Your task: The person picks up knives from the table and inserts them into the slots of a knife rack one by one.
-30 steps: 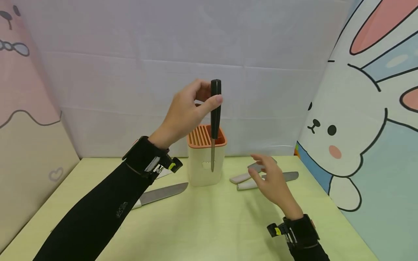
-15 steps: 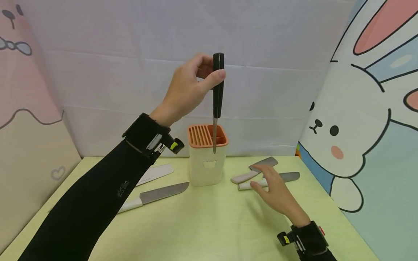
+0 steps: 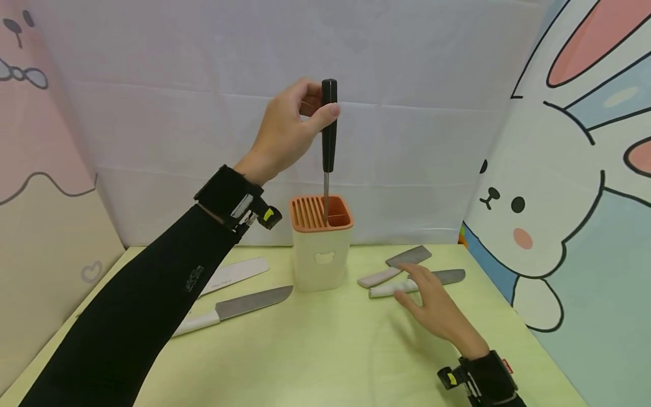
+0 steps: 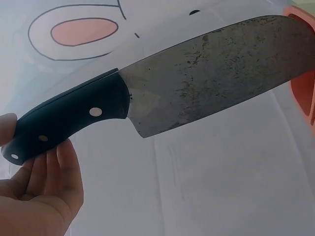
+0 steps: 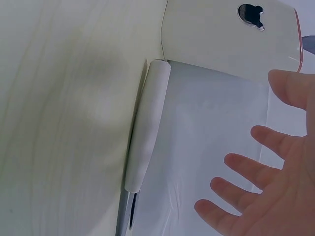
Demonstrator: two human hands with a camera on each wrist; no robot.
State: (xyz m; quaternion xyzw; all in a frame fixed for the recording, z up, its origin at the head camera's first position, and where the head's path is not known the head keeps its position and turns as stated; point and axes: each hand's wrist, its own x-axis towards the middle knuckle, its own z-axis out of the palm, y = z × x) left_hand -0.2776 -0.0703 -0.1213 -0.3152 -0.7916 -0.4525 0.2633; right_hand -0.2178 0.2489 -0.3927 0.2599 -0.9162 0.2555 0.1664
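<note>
Pale yellow-green table (image 3: 285, 362), white sheet (image 3: 178, 135) behind, cartoon rabbit print (image 3: 554, 237) at right. Left hand (image 3: 287, 127) pinches black-handled knife (image 3: 329, 133) near the handle's butt end; blade points down over the knife holder (image 3: 321, 271), can't tell if tip is in a slot. Right hand (image 3: 434, 308) has fingers spread, near white-handled knife (image 3: 391, 289) and square-ended knife (image 3: 409, 256). Holder: cream body, orange top, slots left, compartments right. White blade (image 3: 239, 272) and large grey-bladed knife (image 3: 254, 302) lie left of it.

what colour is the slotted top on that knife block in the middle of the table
The slotted top is orange; it shows best in the head view.
</note>
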